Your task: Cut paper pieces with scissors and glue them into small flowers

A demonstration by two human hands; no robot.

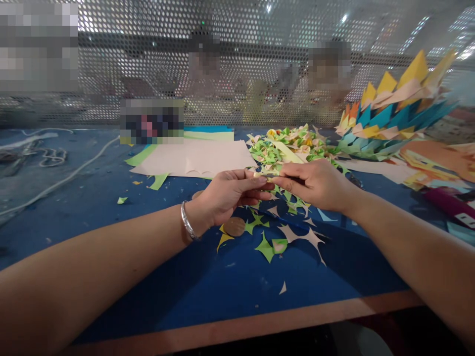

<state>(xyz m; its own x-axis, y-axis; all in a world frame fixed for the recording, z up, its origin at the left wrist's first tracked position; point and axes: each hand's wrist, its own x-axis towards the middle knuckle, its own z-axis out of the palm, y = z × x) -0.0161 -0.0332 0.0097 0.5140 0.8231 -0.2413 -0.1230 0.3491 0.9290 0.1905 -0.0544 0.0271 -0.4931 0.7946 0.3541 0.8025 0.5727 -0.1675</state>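
Observation:
My left hand, with a silver bangle at the wrist, pinches a small pale yellow paper piece between thumb and forefinger. From the other side, my right hand meets it, thumb and fingers closed on a slim, dark-edged thing that touches the paper piece. What that slim thing is, I cannot make out. Just behind the hands lies a heap of curled green, yellow and pink paper pieces. Pointed paper offcuts and a round brown disc lie below the hands on the blue table.
Pink paper sheets lie behind my left hand. A layered model of folded paper points stands at the back right, near a purple object. A white cord crosses the left side. Perforated metal mesh closes off the back.

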